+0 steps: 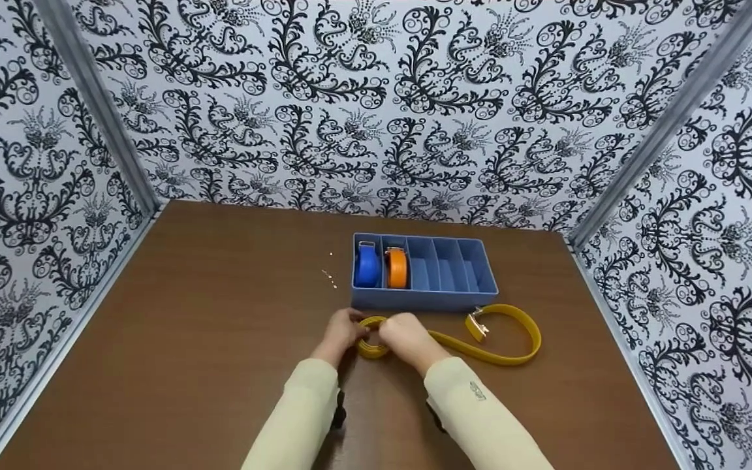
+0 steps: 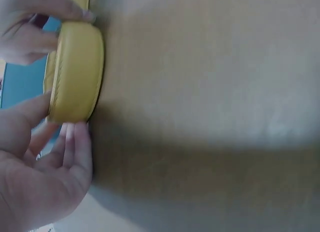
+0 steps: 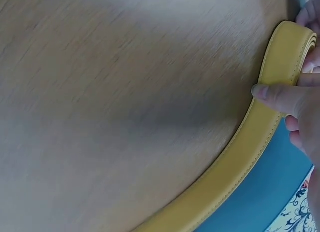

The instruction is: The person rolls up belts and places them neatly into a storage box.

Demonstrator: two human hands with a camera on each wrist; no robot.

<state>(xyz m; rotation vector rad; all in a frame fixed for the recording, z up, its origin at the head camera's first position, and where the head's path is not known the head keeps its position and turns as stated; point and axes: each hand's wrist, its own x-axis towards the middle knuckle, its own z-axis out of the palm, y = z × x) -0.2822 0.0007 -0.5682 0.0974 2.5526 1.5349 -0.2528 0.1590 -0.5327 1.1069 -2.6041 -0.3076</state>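
Observation:
A yellow belt (image 1: 513,359) stands on its edge on the table, one end wound into a coil and the other curving off to the right toward a gold-coloured buckle (image 1: 478,326). At the coil's left side my left hand (image 1: 342,331) pinches the rolled layers (image 2: 77,72) between thumb and fingers. My right hand (image 1: 407,336) grips the coil's right side. In the right wrist view its thumb (image 3: 272,93) presses the outer face of the strap (image 3: 240,167), with fingers on the inner side. The fingertips inside the coil are partly hidden.
Behind the hands stands a blue divided box (image 1: 425,300). A rolled blue belt (image 1: 367,266) and a rolled orange belt (image 1: 397,267) occupy its two leftmost compartments. Small bright specks (image 1: 329,275) lie on the brown table (image 1: 219,313). Patterned walls (image 1: 363,130) surround the table's back and sides.

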